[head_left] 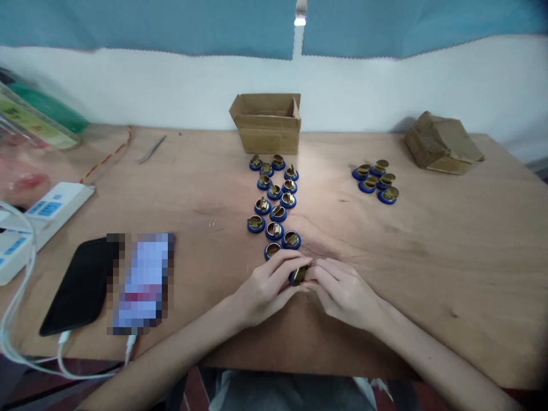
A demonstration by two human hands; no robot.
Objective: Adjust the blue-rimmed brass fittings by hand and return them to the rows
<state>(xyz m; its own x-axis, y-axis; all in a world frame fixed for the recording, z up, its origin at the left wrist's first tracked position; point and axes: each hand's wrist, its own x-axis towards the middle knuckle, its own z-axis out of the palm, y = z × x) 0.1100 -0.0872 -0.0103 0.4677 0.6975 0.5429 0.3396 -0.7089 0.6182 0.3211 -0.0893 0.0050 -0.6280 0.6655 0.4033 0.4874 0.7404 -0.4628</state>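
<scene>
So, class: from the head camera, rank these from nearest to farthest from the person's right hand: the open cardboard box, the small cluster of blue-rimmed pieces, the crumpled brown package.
From the right hand:
1. Small cluster, ahead, to the right.
2. Open cardboard box, straight ahead at the wall.
3. Crumpled brown package, far right corner.

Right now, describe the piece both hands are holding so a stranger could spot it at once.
Start at the open cardboard box at the back of the wooden table and follow the cluster of blue-rimmed brass discs toward the near edge. Just past it, the left hand and right hand pinch one disc, the only one lifted and tilted.
</scene>
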